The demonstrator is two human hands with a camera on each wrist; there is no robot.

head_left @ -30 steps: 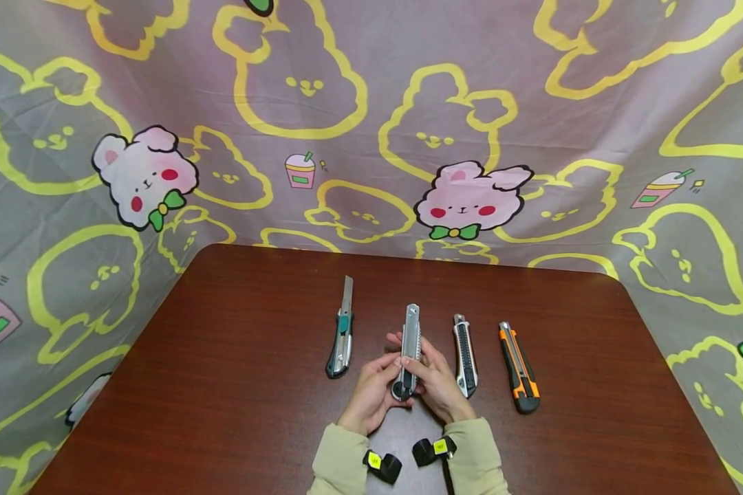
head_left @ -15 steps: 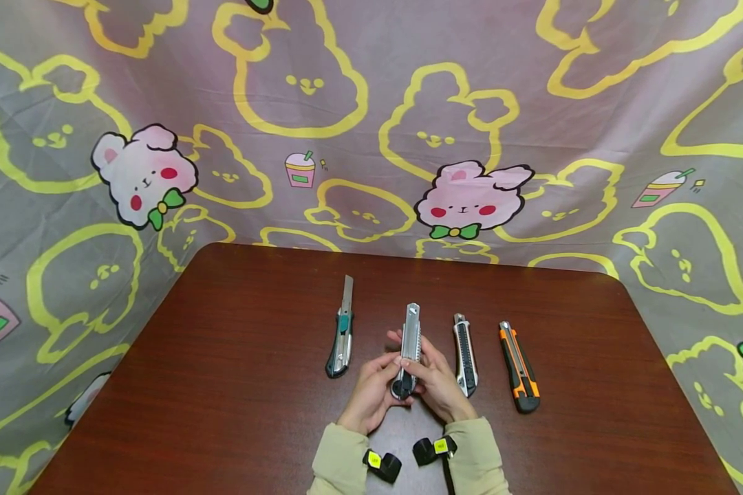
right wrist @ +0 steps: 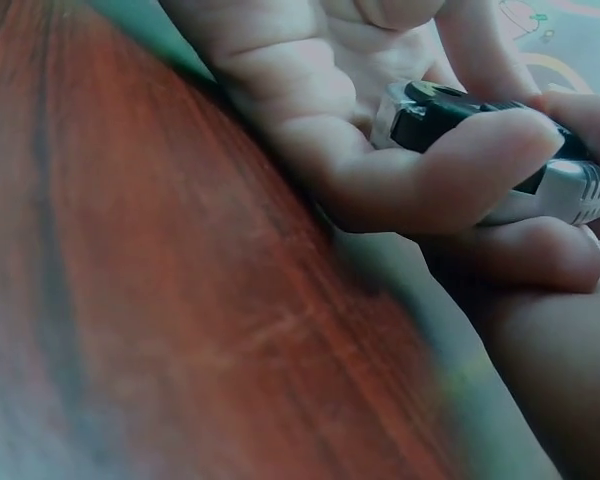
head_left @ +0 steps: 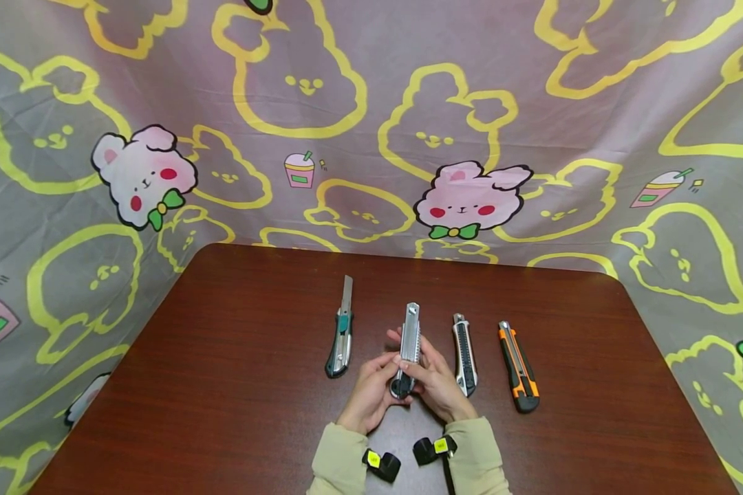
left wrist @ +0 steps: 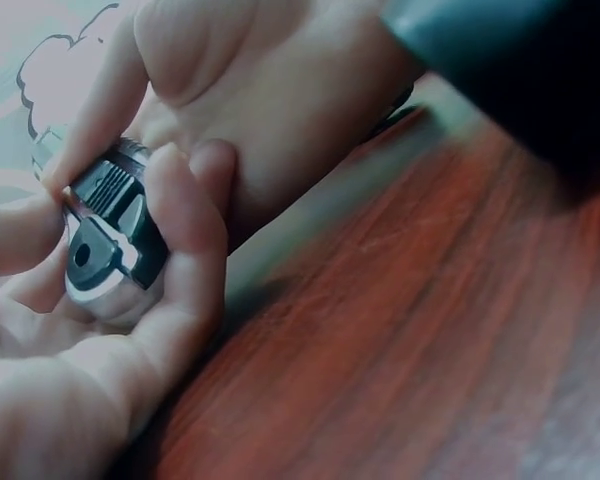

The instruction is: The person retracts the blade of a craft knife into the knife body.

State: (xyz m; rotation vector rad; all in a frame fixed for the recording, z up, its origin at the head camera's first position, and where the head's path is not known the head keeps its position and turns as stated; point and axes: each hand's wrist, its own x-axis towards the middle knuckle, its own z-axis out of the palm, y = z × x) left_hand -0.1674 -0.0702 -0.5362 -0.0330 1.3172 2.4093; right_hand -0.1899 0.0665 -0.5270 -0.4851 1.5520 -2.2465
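A silver and black utility knife [head_left: 411, 337] is held between both hands above the table, its narrow metal front pointing away. My left hand [head_left: 368, 399] grips it from the left, thumb on the body near its rear. From the right, my right hand [head_left: 441, 385] holds the same knife, with the thumb pressed on top. No blade shows beyond its front. The left wrist view shows the knife's black and silver rear end [left wrist: 105, 250] between curled fingers. In the right wrist view, fingers partly cover the knife [right wrist: 460, 115].
On the brown table [head_left: 235, 357], a green-black cutter [head_left: 342, 333] lies to the left with its blade extended. To the right lie a silver-black cutter [head_left: 465, 354] and an orange-black cutter [head_left: 520, 371]. A patterned cloth [head_left: 347, 137] hangs around the table's back and sides.
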